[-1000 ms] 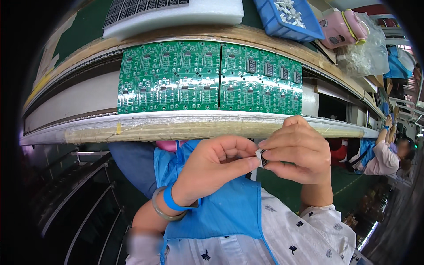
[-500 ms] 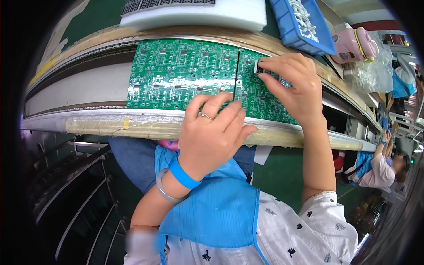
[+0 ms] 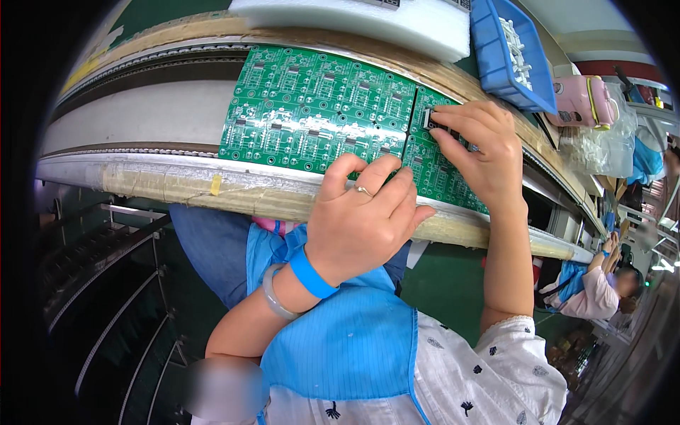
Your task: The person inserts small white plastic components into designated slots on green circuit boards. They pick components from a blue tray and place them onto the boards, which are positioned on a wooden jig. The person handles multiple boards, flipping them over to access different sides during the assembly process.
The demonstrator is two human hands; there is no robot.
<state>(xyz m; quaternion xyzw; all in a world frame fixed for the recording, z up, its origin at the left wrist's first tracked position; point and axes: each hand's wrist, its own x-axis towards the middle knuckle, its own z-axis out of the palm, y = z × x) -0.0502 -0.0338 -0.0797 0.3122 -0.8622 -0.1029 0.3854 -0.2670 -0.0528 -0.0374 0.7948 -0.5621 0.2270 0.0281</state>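
Display (image 3: 428, 119) has moved to the right board (image 3: 438, 175), pinched by my right hand (image 3: 487, 150), my left hand (image 3: 365, 225) loosely spread.

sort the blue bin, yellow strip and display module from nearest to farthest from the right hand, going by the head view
1. Display module: pinched in the right hand
2. Blue bin: just beyond the hand, slightly right
3. Yellow strip: far left, on the near rail

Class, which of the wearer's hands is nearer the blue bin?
Right. In view, the right hand is below the blue bin; the left hand is farther, lower left.
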